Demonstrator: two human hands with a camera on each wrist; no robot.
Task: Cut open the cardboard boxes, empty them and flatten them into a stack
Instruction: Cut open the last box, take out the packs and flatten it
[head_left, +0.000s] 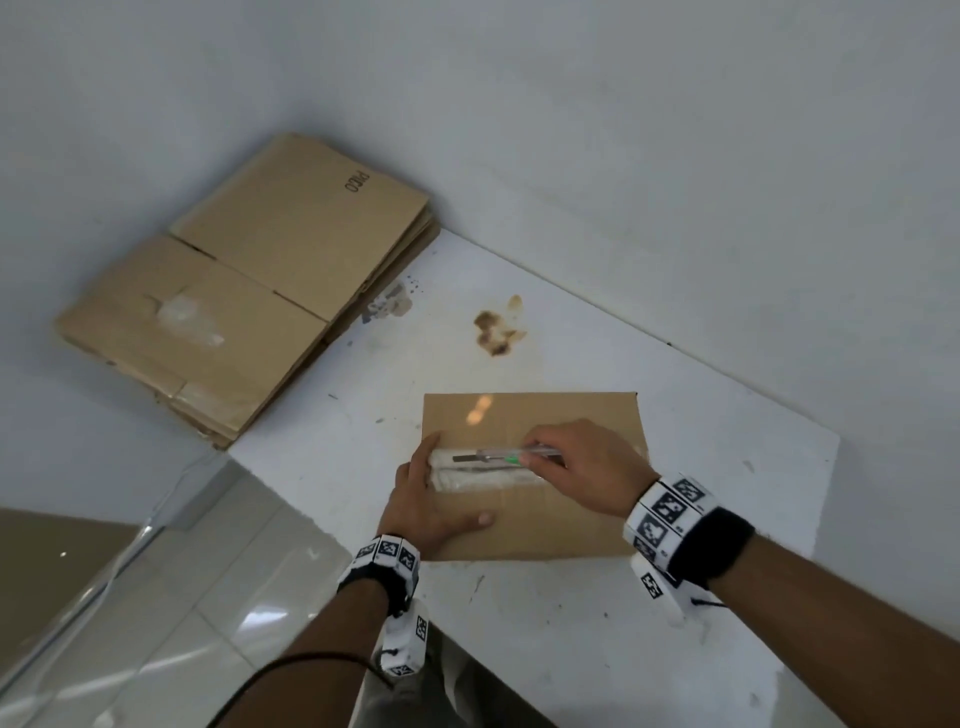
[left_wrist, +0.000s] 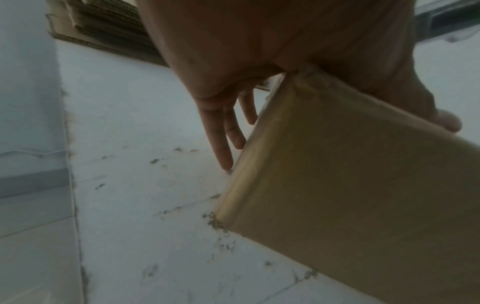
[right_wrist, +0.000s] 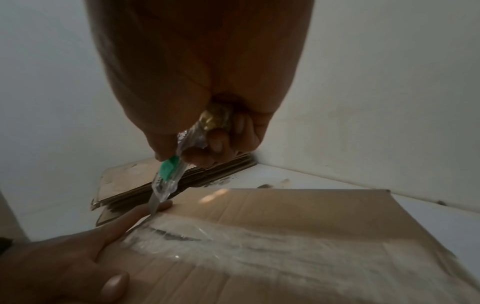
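Observation:
A closed cardboard box stands on the white table, its top seam covered with clear tape. My left hand rests over the box's left edge, straight fingers down its side and thumb on top. My right hand grips a clear utility knife with a green slider. The blade tip touches the tape at the box's left end, close to my left forefinger.
A stack of flattened cardboard boxes lies in the far left corner against the white walls. The table has a brown stain beyond the box. Its left edge drops to a tiled floor.

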